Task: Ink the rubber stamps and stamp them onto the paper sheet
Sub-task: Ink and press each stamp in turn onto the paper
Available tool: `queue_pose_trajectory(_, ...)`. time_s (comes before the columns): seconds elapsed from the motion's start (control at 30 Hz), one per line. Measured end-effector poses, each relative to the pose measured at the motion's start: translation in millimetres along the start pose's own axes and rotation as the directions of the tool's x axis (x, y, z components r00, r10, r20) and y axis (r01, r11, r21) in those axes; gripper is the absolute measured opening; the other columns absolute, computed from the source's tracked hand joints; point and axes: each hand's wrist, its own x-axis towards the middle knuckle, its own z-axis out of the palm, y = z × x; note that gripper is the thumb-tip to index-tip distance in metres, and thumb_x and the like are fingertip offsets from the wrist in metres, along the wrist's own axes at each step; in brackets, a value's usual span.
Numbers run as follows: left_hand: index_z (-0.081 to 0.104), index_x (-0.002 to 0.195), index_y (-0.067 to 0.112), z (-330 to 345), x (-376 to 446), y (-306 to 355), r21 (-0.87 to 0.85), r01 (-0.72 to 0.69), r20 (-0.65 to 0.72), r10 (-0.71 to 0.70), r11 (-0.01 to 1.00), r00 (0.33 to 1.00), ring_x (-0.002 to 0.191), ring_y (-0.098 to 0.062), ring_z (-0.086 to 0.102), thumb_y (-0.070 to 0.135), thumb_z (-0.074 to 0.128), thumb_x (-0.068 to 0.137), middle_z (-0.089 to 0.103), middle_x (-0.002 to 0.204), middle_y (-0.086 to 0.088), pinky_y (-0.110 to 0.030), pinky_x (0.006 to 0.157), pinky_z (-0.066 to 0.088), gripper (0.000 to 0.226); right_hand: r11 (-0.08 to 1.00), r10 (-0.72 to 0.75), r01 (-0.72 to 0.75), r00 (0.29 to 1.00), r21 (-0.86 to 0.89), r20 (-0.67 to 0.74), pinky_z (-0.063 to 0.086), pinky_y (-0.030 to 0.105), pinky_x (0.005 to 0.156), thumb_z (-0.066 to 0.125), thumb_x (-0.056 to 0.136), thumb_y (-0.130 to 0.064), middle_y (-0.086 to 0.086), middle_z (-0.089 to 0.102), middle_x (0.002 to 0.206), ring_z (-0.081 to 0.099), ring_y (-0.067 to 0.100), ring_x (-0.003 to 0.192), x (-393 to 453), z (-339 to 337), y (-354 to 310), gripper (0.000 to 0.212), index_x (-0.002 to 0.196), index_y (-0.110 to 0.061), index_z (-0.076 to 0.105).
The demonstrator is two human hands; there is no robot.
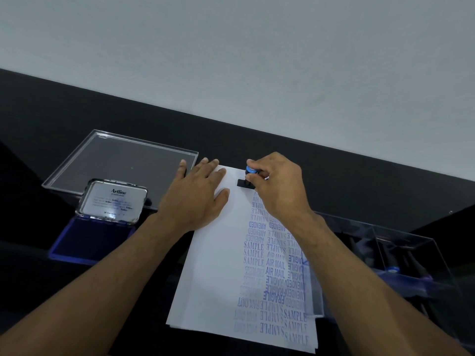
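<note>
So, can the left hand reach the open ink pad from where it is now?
Probably yes. The left hand lies flat on the paper sheet, holding nothing, and the open ink pad sits just beside its forearm, uncovered.

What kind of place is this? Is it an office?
Probably an office desk. On a dark table lies a paper sheet covered in blue SAMPLE and AIR MAIL marks, beside an open ink pad and a clear box of stamps.
</note>
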Motion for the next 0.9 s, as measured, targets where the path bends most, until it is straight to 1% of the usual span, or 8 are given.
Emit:
queue_pose_trajectory(0.23,0.032,0.155,0.023,-1.1,0.9,0.1,0.004,0.003,0.009,-0.003,1.000,1.000,0.154,-0.020,0.016,0.057,0.019,0.096,0.023,0.166,0.000,-0.056,0.124,0.006,0.070,1.000,0.025,-0.025,0.999,-0.013,0.020,0.050,0.026,0.098,0.070,0.089,-0.024,0.000,0.065,0.118,0.063,0.014,0.101,2.0,2.7,0.8,0.033,0.121,-0.016,0.069)
queue_pose_trajectory(0.33,0.033,0.155,0.023,-0.6,0.3,0.7,0.004,0.005,0.008,-0.005,1.000,1.000,0.154,-0.020,0.016,0.057,0.021,0.097,0.023,0.166,0.000,-0.056,0.124,0.006,0.068,0.999,0.044,-0.044,0.999,-0.021,0.027,0.048,0.022,0.095,0.069,0.089,-0.027,-0.001,0.066,0.117,0.062,0.013,0.099,3.7,4.8,2.2,0.033,0.121,-0.016,0.069)
queue_pose_trajectory(0.47,0.031,0.156,0.024,0.3,0.4,0.3,0.008,0.006,0.006,-0.006,1.000,1.000,0.154,-0.019,0.015,0.053,0.028,0.102,0.022,0.166,0.000,-0.055,0.124,0.005,0.061,0.999,0.042,-0.041,0.999,-0.030,0.027,0.048,0.020,0.092,0.069,0.089,-0.027,-0.001,0.066,0.115,0.062,0.011,0.094,5.5,5.9,2.8,0.033,0.120,-0.016,0.070)
queue_pose_trajectory(0.6,0.034,0.155,0.023,1.8,0.9,-0.5,0.004,0.000,-0.006,0.000,1.000,1.000,0.154,-0.020,0.017,0.053,0.026,0.102,0.024,0.165,-0.001,-0.056,0.124,0.007,0.062,0.999,0.026,-0.025,0.999,-0.031,0.019,0.054,0.024,0.088,0.070,0.088,-0.026,-0.001,0.068,0.107,0.059,0.009,0.084,6.2,4.5,2.3,0.029,0.115,-0.014,0.073)
queue_pose_trajectory(0.7,0.038,0.153,0.021,3.5,0.4,-2.1,-0.002,-0.011,-0.030,0.011,1.000,0.999,0.153,-0.021,0.021,0.052,0.029,0.100,0.029,0.163,-0.002,-0.056,0.123,0.009,0.063,0.999,-0.022,0.022,1.000,-0.042,0.006,0.054,0.025,0.088,0.070,0.089,-0.025,0.000,0.067,0.105,0.060,0.009,0.085,6.3,2.6,1.8,0.024,0.111,-0.014,0.074)
queue_pose_trajectory(0.77,0.039,0.153,0.020,4.6,0.4,-3.2,0.000,-0.010,-0.033,0.010,1.000,0.999,0.152,-0.021,0.021,0.051,0.030,0.100,0.030,0.163,-0.002,-0.056,0.123,0.009,0.061,0.998,-0.045,0.045,0.999,-0.032,-0.010,0.055,0.028,0.086,0.069,0.091,-0.025,0.000,0.068,0.101,0.063,0.010,0.084,6.0,1.9,2.2,0.019,0.105,-0.014,0.076)
queue_pose_trajectory(0.83,0.037,0.153,0.021,4.8,0.7,-3.0,0.008,-0.005,-0.028,0.005,1.000,1.000,0.153,-0.020,0.020,0.051,0.031,0.102,0.028,0.164,-0.001,-0.056,0.124,0.009,0.060,0.999,-0.049,0.049,0.998,-0.009,-0.032,0.057,0.031,0.083,0.069,0.091,-0.025,-0.001,0.068,0.097,0.064,0.012,0.083,6.3,1.8,2.8,0.016,0.101,-0.015,0.077)
queue_pose_trajectory(0.9,0.037,0.153,0.021,5.2,1.0,-3.0,0.007,-0.010,-0.030,0.010,1.000,1.000,0.153,-0.020,0.020,0.051,0.031,0.102,0.028,0.164,-0.001,-0.056,0.124,0.009,0.060,0.999,-0.033,0.033,0.999,0.001,-0.027,0.057,0.033,0.083,0.070,0.090,-0.025,-0.002,0.068,0.099,0.065,0.012,0.084,7.1,2.0,3.1,0.017,0.103,-0.016,0.077)
